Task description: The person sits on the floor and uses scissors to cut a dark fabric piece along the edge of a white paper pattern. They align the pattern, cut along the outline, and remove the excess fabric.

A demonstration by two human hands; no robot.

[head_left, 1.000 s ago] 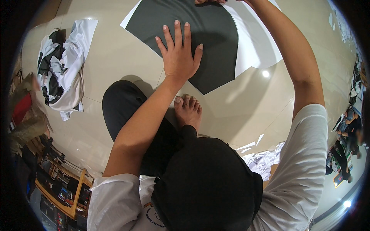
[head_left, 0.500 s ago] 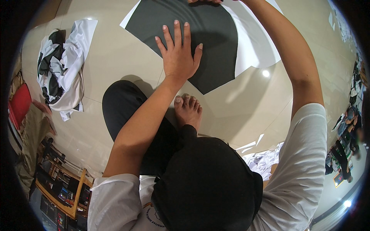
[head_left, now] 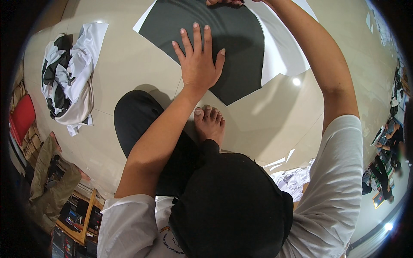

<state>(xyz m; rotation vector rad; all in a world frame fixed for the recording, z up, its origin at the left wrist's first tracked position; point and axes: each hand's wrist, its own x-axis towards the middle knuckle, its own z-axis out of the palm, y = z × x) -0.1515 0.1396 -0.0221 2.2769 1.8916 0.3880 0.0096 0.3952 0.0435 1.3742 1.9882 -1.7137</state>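
Observation:
My left hand [head_left: 200, 64] lies flat with its fingers spread on a dark grey sheet [head_left: 241, 56], pressing it to the floor. The sheet has a curved right edge and a pointed near corner. White material [head_left: 284, 51] extends from beneath it, mostly on the right, and rests on the tiles. Stretched forward along the right, my right arm reaches the far side of the sheet. Only part of my right hand [head_left: 226, 2] shows at the top edge, fingers curled over something dark that the picture cuts off.
A crumpled heap of white and black cloth [head_left: 71, 77] lies on the left. My bare foot [head_left: 210, 122] and bent knee are close to the sheet. White scraps [head_left: 292, 182] are piled near my right side. A person in khaki trousers [head_left: 49, 185] is by a wooden-framed box [head_left: 88, 215].
My right hand and arm have shifted slightly left along the sheet's far side. The khaki-trousered person on the left has stepped nearer the wooden-framed box. My left hand stays in place.

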